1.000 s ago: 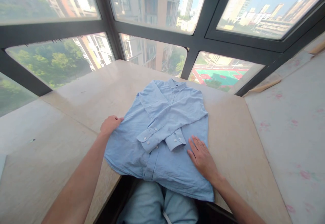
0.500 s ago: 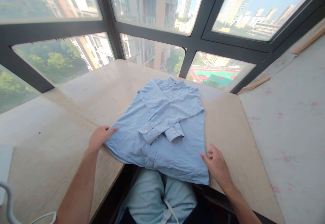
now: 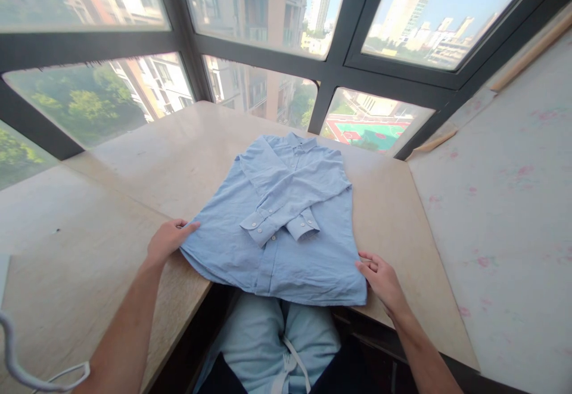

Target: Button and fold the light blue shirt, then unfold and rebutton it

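Curving in at the lower left, a pale cable (image 3: 12,355) lies near the left forearm (image 3: 127,316), and a wide sweep of that arm could snag it. Next comes the left hand (image 3: 170,240), clamped on the lower left side of a light-blue shirt (image 3: 308,269), thumb on top and fingers tucked beneath; a sideways tug from this one corner would likely skew the body and crease the front. The shirt lies front up on a stone-like counter (image 3: 384,203), collar (image 3: 300,143) toward the window, between the two hands. Its sleeves are crossed over the chest, and the cuffs (image 3: 258,227) rest loose near the middle, held by nothing, so a quick lift could make them slide or flop open. Below them the hem (image 3: 272,291) reaches past the counter's front edge above the pale trousers (image 3: 263,334); an overhang like that might drag the cloth down toward the lap. At the right, the right hand (image 3: 379,275) appears pinched on the side edge just above the hem corner, by the fingertips alone, so uneven pulling could let that edge slip free.
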Available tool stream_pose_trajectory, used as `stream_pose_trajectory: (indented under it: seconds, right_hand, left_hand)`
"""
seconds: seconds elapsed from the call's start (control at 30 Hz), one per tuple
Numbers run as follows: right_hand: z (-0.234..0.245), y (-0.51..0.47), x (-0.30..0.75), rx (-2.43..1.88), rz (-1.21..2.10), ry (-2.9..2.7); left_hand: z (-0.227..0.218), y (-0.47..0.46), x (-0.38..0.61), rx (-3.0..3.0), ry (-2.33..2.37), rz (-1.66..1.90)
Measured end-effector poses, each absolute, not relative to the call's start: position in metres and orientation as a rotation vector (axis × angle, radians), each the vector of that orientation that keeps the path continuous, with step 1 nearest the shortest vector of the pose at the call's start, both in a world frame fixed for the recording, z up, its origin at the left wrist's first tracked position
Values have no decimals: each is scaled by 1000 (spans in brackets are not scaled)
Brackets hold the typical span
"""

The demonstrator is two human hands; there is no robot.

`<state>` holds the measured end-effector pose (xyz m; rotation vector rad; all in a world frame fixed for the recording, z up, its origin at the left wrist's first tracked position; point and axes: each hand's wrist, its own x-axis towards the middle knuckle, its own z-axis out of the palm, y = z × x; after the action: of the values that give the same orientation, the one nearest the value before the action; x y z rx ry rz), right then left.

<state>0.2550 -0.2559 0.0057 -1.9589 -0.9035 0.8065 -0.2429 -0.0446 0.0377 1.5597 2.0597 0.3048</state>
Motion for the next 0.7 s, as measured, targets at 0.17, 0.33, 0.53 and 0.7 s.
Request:
stream_pose_trajectory:
  seconds: [0.17, 0.33, 0.53, 0.7]
  right_hand:
    - [3, -255, 261, -2020, 690, -822]
    - [-2, -261, 252, -2190, 177, -1218]
    - [7, -251, 215, -2002, -72, -1605]
    - [8, -207, 191, -1888, -72, -1772]
  left_hand:
    - [28, -51, -241, 1542, 1936, 310]
    - [36, -57, -235, 1674, 1976, 150]
    - [62, -46, -182, 2232, 2081, 248]
    - [50, -8, -124, 2505, 1738, 218]
